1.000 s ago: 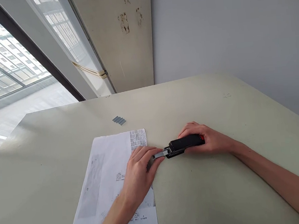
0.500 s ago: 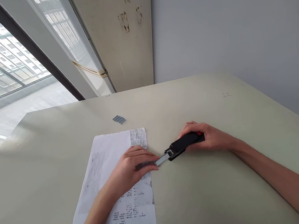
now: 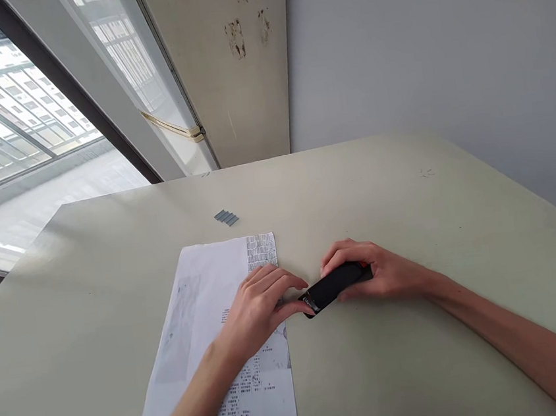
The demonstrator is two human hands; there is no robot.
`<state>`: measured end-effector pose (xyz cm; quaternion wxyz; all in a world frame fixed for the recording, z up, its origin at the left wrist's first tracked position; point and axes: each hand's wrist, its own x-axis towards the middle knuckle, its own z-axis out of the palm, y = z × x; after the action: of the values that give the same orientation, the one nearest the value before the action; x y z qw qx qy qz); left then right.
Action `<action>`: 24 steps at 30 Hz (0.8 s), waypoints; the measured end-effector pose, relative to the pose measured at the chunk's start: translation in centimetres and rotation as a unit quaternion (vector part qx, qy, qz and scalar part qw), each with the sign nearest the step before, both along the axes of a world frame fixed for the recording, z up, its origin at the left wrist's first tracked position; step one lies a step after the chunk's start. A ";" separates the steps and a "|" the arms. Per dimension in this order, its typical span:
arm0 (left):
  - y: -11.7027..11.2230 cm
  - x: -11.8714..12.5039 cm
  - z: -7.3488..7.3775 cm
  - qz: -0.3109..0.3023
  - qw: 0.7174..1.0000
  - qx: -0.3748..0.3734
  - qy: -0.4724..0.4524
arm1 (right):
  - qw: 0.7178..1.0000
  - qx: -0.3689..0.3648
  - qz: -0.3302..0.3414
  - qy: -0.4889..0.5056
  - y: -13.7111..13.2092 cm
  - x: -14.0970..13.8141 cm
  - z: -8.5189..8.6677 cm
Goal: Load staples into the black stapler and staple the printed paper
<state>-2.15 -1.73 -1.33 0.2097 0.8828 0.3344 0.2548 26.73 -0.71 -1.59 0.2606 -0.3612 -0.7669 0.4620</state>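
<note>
A black stapler (image 3: 334, 285) lies on the pale green table (image 3: 410, 234), a red tip just showing at its rear. My right hand (image 3: 378, 270) wraps round its back end. My left hand (image 3: 261, 306) rests on a printed sheet of paper (image 3: 218, 346), fingers together, its fingertips pressed against the stapler's front end. No metal tray shows at the stapler's front. A small strip of staples (image 3: 226, 217) lies beyond the paper.
A grey wall runs along the right and back of the table. Behind the far left corner stands a worn cream panel (image 3: 223, 68) beside a large window (image 3: 25, 122). The table's left edge slopes toward me.
The metal staple tray that stuck out of the stapler's front has slid back in under my left fingers. The stapler and my right hand shifted slightly left and toward me.
</note>
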 end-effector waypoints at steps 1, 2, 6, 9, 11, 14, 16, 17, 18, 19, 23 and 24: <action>0.0 0.1 0.0 0.004 1.000 0.003 0.005 | 1.000 0.004 0.000 0.001 -0.1 -0.2 0.0; -0.1 0.2 0.0 0.008 1.000 0.007 0.009 | 1.000 0.008 -0.001 0.002 -0.2 -0.3 -0.1; -0.1 0.4 0.2 0.019 0.999 0.025 0.023 | 1.000 0.019 -0.008 0.002 -0.4 -0.6 -0.2; -0.2 0.3 0.3 0.020 0.999 0.037 0.032 | 1.000 0.028 -0.011 -0.001 -0.5 -0.7 -0.3; -0.3 0.3 0.3 0.022 0.998 0.041 0.040 | 0.999 0.032 -0.013 -0.003 -0.5 -0.7 -0.2; -0.3 0.4 0.2 0.026 0.997 0.048 0.048 | 0.999 0.028 -0.016 -0.004 -0.4 -0.7 -0.1; -0.3 0.5 0.3 0.027 0.997 0.057 0.050 | 1.000 0.018 -0.018 -0.006 -0.3 -0.7 -0.2; -0.3 0.5 0.5 0.026 0.996 0.061 0.053 | 1.000 0.012 -0.019 -0.005 -0.3 -0.6 -0.2; -0.4 0.5 0.7 0.026 0.996 0.065 0.057 | 1.000 0.007 -0.019 -0.004 -0.2 -0.5 -0.2; -0.5 0.4 1.0 0.027 0.995 0.067 0.062 | 1.000 0.002 -0.018 -0.001 -0.2 -0.4 -0.2; -2.8 -1.7 2.3 0.054 0.993 0.052 0.093 | 1.000 -0.013 -0.017 0.006 -0.2 -0.3 -0.1; -3.8 -2.7 2.5 0.066 0.992 0.045 0.101 | 1.000 -0.017 -0.018 0.006 -0.3 -0.4 0.0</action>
<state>-4.86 -5.56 1.17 0.1171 0.8886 0.3997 0.1922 26.37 -0.98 -1.63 0.2669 -0.3765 -0.7510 0.4723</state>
